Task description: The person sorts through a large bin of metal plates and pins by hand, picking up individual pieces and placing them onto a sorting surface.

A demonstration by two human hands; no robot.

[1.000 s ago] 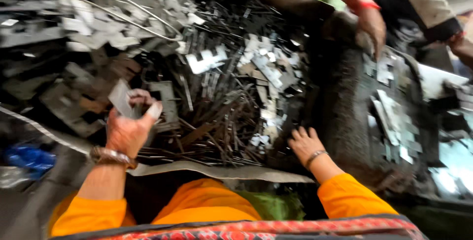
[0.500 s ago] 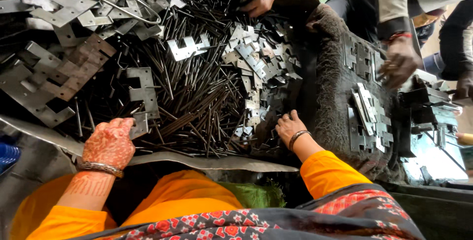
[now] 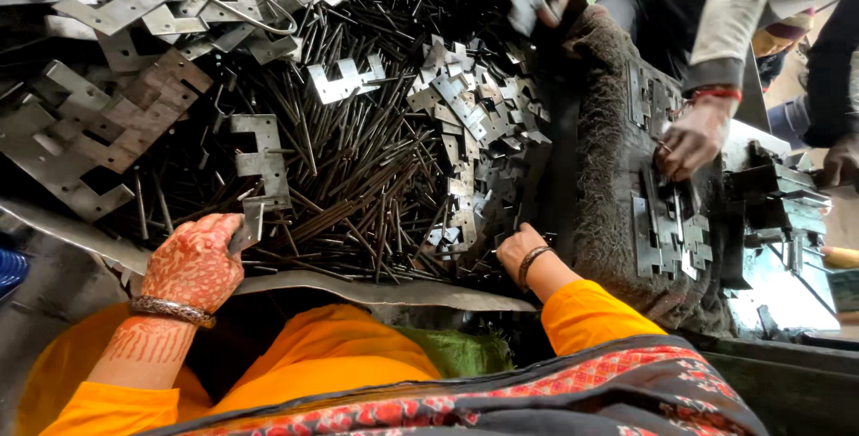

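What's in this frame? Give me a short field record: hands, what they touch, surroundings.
left hand: fingers closed on a flat notched metal plate at the near edge of the pile
right hand: fingers buried in small metal brackets, grip hidden
pile: thin dark metal rods, larger grey plates on the left
right side: dark fuzzy mat carrying flat brackets
others: another person's hand on the mat

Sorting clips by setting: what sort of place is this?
Probably a small metalwork or hardware assembly workshop: a heap of thin dark metal rods, stamped metal brackets, and a co-worker's hand at a bench.
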